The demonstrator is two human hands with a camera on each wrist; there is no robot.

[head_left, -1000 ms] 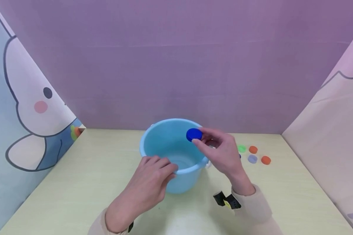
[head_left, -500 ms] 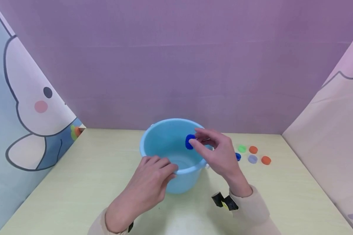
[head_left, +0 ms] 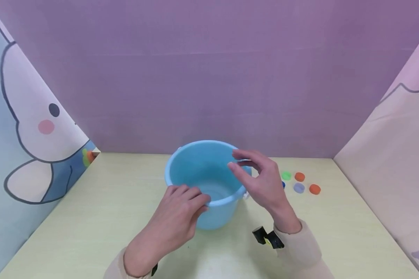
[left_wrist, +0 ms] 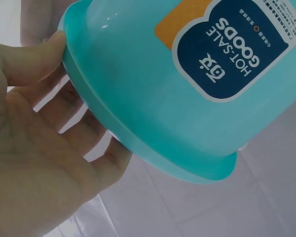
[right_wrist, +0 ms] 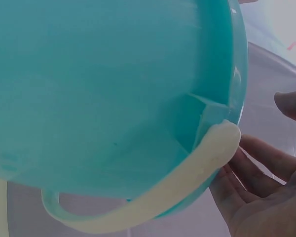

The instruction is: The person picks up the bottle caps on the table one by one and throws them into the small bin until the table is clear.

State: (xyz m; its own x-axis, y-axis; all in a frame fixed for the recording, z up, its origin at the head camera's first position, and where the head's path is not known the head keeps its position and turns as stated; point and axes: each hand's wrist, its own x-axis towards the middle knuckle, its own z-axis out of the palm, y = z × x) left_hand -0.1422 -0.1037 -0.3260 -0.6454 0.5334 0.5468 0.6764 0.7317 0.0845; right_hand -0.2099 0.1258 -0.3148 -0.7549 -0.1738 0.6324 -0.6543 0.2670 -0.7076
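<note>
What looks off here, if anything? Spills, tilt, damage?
Nothing stands out. The bucket looks upright on the table, with the left hand gripping its rim. The handle hangs at its side, and loose caps lie to the right. No spill or crack shows; part of the bucket's inside is hidden.

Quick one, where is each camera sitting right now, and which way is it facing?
Head: worn on the head, facing forward and down at the blue bucket and small caps; left hand, right hand and sleeves show.
Left wrist: on that wrist, facing the bucket's outside and label; the left hand shows large, gripping the rim.
Right wrist: on that wrist, facing the bucket's side and pale handle; the right hand shows at the right edge.
Shared: head and left wrist both show the left hand on the bucket.
</note>
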